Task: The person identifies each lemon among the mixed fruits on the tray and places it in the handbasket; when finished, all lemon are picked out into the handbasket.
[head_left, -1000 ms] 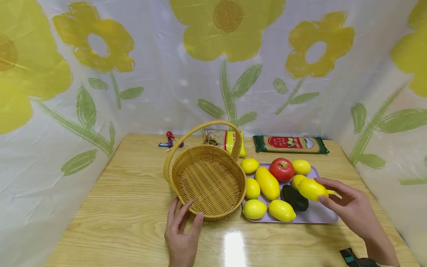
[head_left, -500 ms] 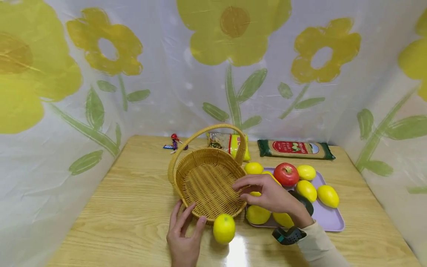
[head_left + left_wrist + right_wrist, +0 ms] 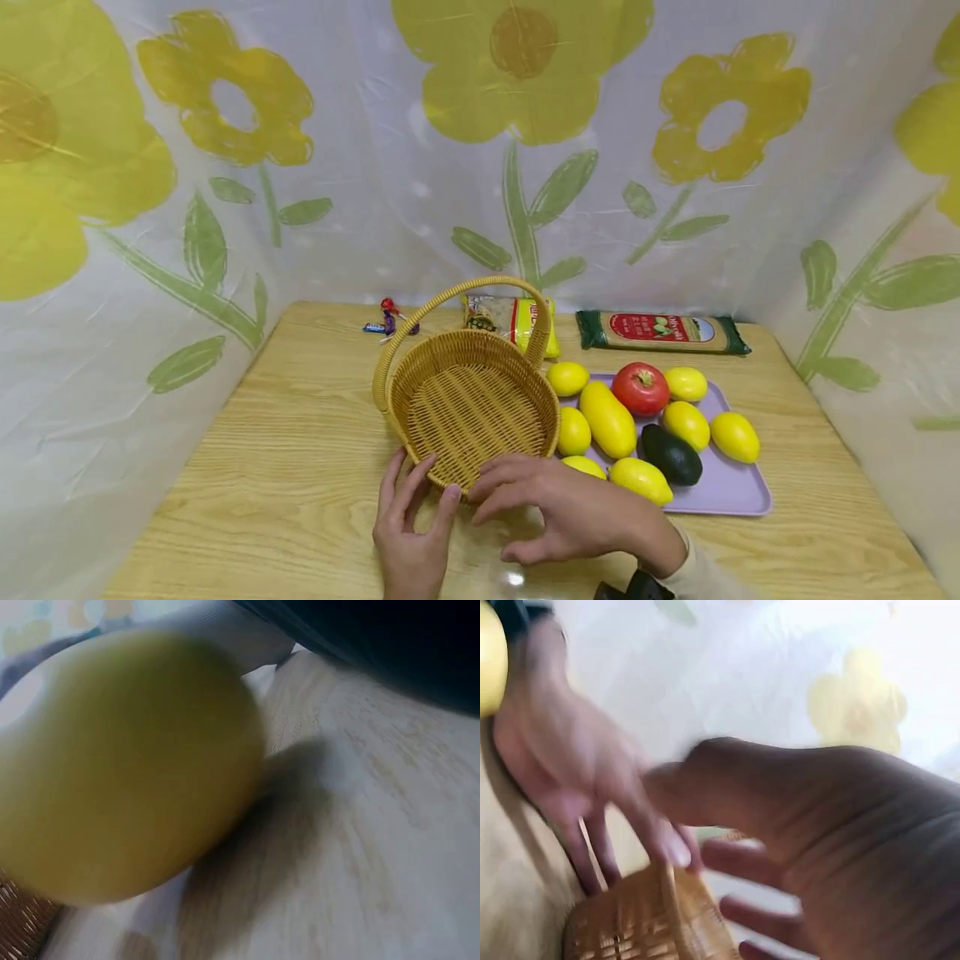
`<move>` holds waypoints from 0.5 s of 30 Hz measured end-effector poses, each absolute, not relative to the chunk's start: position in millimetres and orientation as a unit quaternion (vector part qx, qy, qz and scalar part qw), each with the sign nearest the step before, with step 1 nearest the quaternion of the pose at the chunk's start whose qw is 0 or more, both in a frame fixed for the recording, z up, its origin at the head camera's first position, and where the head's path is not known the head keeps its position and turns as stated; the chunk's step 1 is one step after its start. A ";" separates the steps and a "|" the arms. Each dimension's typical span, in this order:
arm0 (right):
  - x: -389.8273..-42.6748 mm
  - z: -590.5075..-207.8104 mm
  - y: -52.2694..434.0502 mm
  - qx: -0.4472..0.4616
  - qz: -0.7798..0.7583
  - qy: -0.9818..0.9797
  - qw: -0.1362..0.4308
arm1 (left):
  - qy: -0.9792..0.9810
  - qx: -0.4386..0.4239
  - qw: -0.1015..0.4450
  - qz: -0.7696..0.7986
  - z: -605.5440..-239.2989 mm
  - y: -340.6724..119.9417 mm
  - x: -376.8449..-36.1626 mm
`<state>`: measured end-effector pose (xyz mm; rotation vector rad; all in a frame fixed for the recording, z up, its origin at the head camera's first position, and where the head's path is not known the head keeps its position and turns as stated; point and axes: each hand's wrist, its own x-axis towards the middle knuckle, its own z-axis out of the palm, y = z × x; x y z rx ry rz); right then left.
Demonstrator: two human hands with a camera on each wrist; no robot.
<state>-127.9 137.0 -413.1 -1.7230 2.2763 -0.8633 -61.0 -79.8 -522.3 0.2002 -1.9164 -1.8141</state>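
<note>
Left hand: my left hand [image 3: 408, 533] lies on the counter [image 3: 262, 467], fingers [image 3: 420, 479] straight, tips touching the near rim of the wicker basket [image 3: 468, 400].
Right hand: my right hand [image 3: 566, 517] arches just beside it over the counter, fingers loosely curved; I cannot tell whether they grip anything.
Lemon: a blurred lemon [image 3: 120, 765] fills the left wrist view, on the counter.
Tray: purple tray [image 3: 738, 492] right of the basket, holding lemons, a tomato [image 3: 640, 388], an avocado [image 3: 672, 455].

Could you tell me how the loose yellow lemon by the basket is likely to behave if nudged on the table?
The lemon looks rounded and smooth, so it would probably roll. The glossy table likely offers little grip, though the basket beside it might stop it.
</note>
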 end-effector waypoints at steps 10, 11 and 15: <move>-96.7 -436.5 108.5 -0.656 -0.277 0.659 0.241 | -0.704 0.072 0.258 -0.658 -524.1 -79.4 -61.1; -95.1 -441.1 106.1 -0.658 -0.269 0.659 0.246 | -0.704 0.065 0.261 -0.657 -524.7 -79.5 -61.4; -89.9 -456.9 97.7 -0.650 -0.280 0.663 0.244 | -0.701 0.038 0.278 -0.656 -527.2 -80.8 -62.8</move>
